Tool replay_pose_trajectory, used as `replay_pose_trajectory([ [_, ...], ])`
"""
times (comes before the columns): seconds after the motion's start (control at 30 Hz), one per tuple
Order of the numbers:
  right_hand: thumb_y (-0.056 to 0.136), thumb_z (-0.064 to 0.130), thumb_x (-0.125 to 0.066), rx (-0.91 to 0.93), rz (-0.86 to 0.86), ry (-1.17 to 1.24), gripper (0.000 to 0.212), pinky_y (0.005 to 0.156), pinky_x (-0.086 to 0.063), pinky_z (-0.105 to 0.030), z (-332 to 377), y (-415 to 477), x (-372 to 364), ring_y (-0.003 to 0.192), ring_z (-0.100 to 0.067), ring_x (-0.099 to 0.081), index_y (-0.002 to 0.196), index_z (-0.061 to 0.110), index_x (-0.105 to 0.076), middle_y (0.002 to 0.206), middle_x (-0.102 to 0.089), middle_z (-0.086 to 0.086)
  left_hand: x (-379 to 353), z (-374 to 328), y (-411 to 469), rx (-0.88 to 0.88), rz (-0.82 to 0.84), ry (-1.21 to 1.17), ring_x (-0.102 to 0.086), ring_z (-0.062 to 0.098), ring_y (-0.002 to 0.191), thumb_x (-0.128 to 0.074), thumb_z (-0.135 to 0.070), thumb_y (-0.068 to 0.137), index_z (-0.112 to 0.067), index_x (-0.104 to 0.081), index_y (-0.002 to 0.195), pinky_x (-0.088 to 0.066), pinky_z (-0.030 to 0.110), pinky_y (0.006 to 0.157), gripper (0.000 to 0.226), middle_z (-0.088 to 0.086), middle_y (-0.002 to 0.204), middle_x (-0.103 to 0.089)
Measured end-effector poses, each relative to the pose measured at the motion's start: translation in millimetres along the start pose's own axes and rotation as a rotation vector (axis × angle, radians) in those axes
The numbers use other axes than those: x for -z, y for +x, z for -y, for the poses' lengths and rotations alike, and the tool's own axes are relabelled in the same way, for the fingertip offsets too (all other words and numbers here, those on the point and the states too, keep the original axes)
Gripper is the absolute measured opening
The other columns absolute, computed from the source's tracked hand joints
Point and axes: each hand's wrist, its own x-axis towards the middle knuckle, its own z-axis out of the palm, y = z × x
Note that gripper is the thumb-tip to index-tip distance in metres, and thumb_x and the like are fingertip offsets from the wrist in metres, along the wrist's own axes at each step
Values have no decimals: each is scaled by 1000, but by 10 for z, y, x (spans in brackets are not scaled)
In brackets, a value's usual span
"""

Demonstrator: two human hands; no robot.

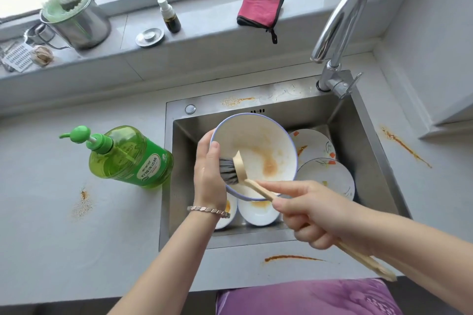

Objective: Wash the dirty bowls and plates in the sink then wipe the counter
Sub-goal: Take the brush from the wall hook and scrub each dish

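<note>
Head view: at frame centre the left hand (207,176) is gripping the stained bowl (258,140) by its rim, tilting it over the sink (358,135). The right hand (309,215) is clasping the brush (238,166) handle, bristles pressing inside the bowl. Hard scrubbing risks prying the bowl loose onto the plates (312,146) below.

pale grey counter (51,225) around a steel sink (363,146), green soap bottle (130,158) upright just left of the sink, orange smears (291,258) at near left, near edge and right, far sill (204,33) bearing steel pot (76,20), spray bottle (170,16), metal plug (149,37), folded red cloth (259,11)
</note>
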Motion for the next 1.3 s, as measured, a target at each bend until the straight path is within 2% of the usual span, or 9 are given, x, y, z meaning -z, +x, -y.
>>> replay_pose_trajectory([
  [0.13,96,16,-45,62,-112,-416,43,36,-23,-15,-12,48,129,35,-6,-25,115,54,-55,49,-36,10,22,44,-24,108,78,72,-57,11,98,-39,-36,81,-31,-59,101,-45,24,88,28,-5,102,-62],
  [0.23,96,21,-40,273,-282,-978,48,65,-45,-25,76,148,200,62,-7,-56,123,61,-43,80,-62,15,-31,51,-90,253,102,32,-58,14,87,-47,-32,79,-27,-61,94,-47,27,78,21,-4,90,-64],
  [0.43,94,13,-30,272,-564,-1799,71,46,-18,-27,139,126,367,53,-17,-23,143,51,7,67,-22,3,66,-61,-54,245,56,126,-56,8,80,-53,-23,81,-36,-57,89,-46,27,69,15,-13,86,-59],
  [0.67,98,31,-37,247,-183,-1178,43,70,-46,-15,46,15,220,67,-2,-58,119,67,-39,73,-59,26,66,-58,-39,127,44,271,-57,3,85,-46,-34,72,-45,-56,92,-45,25,77,25,-16,92,-62],
  [0.83,98,25,-35,275,-432,-1263,48,68,-44,-28,112,112,484,51,-7,-41,128,63,-36,69,-55,11,36,-93,-71,144,38,184,-56,-8,75,-46,-31,70,-41,-57,90,-46,15,70,25,-23,84,-62],
  [0.9,98,27,-38,213,-318,-1194,44,61,-43,-19,4,33,430,53,-6,-49,122,64,-41,63,-53,18,78,-93,-14,125,-5,195,-56,-2,81,-46,-32,71,-41,-56,91,-46,23,76,24,-20,89,-61],
  [1.0,97,27,-42,263,-166,-1015,41,69,-46,-11,-55,14,253,75,8,-61,117,63,-46,92,-58,36,33,-50,-56,143,38,198,-57,-1,78,-45,-31,71,-40,-57,91,-46,23,75,25,-18,86,-61],
  [1.13,98,27,-39,245,-367,-1169,45,57,-38,-16,10,92,476,51,-3,-43,120,66,-39,58,-46,13,21,-32,-96,187,29,149,-56,-10,67,-46,-31,70,-37,-57,93,-46,12,65,26,-17,84,-61],
  [1.3,97,29,-39,217,-149,-1007,43,67,-47,-12,-133,39,222,71,7,-60,113,69,-43,86,-57,33,44,72,-79,198,16,210,-56,0,81,-45,-35,72,-31,-58,102,-45,28,81,34,-17,89,-61],
])
